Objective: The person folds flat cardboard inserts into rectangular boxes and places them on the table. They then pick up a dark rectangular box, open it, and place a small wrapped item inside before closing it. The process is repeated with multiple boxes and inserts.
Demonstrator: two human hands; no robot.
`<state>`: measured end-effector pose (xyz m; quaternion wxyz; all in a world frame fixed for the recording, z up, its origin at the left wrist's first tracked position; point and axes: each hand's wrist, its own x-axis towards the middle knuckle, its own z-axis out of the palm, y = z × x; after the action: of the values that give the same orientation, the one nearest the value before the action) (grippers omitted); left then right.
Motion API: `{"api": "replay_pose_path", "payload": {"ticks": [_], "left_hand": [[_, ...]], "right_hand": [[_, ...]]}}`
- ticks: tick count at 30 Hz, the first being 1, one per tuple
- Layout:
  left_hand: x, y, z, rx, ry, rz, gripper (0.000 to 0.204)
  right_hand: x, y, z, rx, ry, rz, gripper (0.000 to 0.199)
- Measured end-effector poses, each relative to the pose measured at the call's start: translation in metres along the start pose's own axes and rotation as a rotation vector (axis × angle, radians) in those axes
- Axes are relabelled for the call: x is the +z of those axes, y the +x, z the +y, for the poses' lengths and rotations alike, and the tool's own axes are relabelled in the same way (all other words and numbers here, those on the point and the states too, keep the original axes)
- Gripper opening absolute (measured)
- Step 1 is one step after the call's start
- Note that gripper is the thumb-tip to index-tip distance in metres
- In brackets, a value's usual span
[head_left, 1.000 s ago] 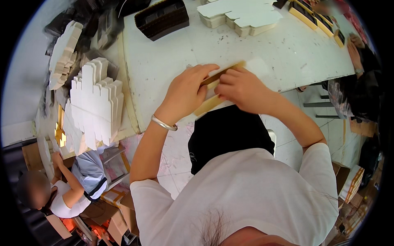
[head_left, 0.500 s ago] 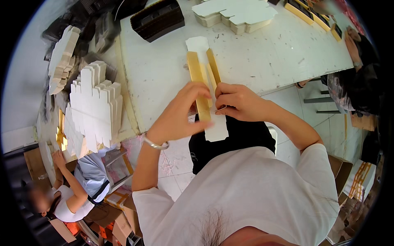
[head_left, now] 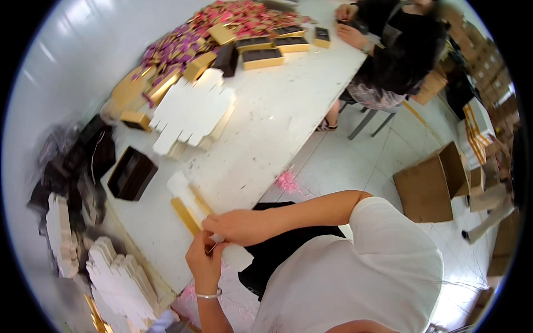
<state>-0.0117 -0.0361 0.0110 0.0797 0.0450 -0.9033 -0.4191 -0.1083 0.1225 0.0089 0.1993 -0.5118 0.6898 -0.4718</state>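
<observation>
A partly folded carton, gold on its side walls and white inside, lies at the table's near edge. Its far white flap points away from me, and a near white flap sticks out over my lap. My left hand pinches the carton's near end from the left, fingers closed. Across from it my right hand is closed on the right wall at the same end. The two hands nearly meet, and they hide the corner between them.
Flat white carton blanks are stacked on the table and another stack stands at left. A dark tray sits beyond the carton. Gold boxes and a heap of wrapped pieces lie far back. A co-worker sits at far right.
The view has swung to the right, bringing the heap and the co-worker into sight. My left hand, loosely spread before, has closed on the carton's near end beside my right.
</observation>
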Motion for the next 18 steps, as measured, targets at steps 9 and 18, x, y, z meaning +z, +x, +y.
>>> {"api": "replay_pose_path", "payload": {"ticks": [9,18], "left_hand": [[0.006,-0.001,0.001,0.111,-0.040,0.021,0.013],[-0.009,0.005,0.008,0.004,-0.089,-0.149,0.011]], "right_hand": [[-0.011,-0.008,-0.012,-0.072,0.007,-0.140,0.063],[0.010,-0.022,0.028,-0.513,-0.329,0.216,0.035]]}}
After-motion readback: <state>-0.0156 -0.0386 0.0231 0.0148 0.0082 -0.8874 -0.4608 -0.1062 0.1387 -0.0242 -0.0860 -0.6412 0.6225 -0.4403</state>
